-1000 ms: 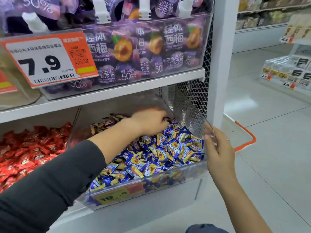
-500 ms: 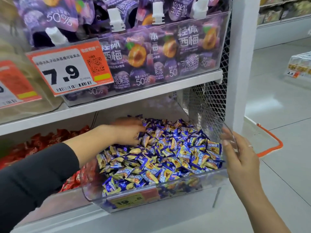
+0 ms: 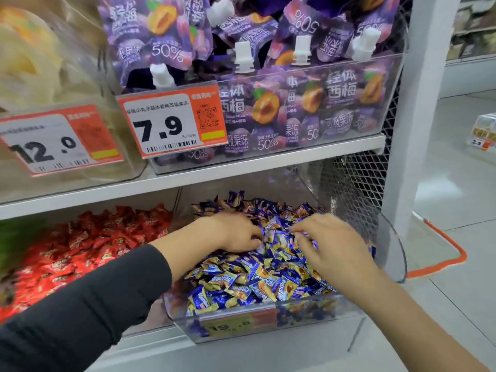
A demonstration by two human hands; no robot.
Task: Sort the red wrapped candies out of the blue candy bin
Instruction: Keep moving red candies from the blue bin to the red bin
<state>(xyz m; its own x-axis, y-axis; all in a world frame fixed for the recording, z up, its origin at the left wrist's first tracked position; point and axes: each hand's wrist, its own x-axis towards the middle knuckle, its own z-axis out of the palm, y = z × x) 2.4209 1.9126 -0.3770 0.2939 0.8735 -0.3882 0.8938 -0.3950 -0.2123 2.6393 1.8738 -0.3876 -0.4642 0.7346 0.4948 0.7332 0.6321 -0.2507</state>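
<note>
At the right end of the lower shelf, the clear plastic bin [image 3: 394, 253] is heaped with blue-and-yellow wrapped candies [image 3: 257, 280]. Both hands reach into the heap: the left hand [image 3: 236, 233] has its fingers dug down among the wrappers, its grip hidden; the right hand [image 3: 332, 245] hovers with fingers spread and curled, touching the top wrappers, clamped on nothing visible. Red wrapped candies [image 3: 88, 242] fill the neighbouring bin leftward; none show among the blue. Purple spouted jelly pouches [image 3: 303, 100] sit on the shelf above.
</note>
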